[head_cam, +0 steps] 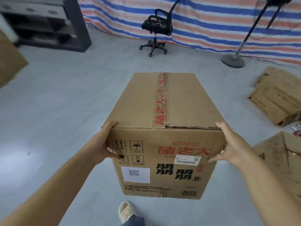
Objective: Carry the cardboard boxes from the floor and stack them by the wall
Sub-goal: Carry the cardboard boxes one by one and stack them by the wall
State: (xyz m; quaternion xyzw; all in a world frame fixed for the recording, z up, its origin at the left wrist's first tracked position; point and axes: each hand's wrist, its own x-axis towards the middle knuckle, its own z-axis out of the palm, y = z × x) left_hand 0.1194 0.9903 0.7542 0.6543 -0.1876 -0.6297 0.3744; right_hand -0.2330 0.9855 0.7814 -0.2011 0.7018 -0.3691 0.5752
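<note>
A large brown cardboard box (164, 132) with red tape along its top and red and black printed characters on its near face is held up in front of me, off the grey floor. My left hand (104, 144) grips its near left edge, thumb on the front face, fingers round the side. My right hand (228, 147) presses against the near right edge with spread fingers. A flattened cardboard box (276, 97) lies on the floor at the right. More cardboard (280, 160) lies at the lower right. Part of another box (9, 62) shows at the far left.
A black office chair (156, 30) stands ahead before a striped tarp wall (211, 22). A fan stand with round base (232, 60) is at the right. A dark shelf unit (48, 25) stands at the back left. My slippered foot (126, 211) is below the box.
</note>
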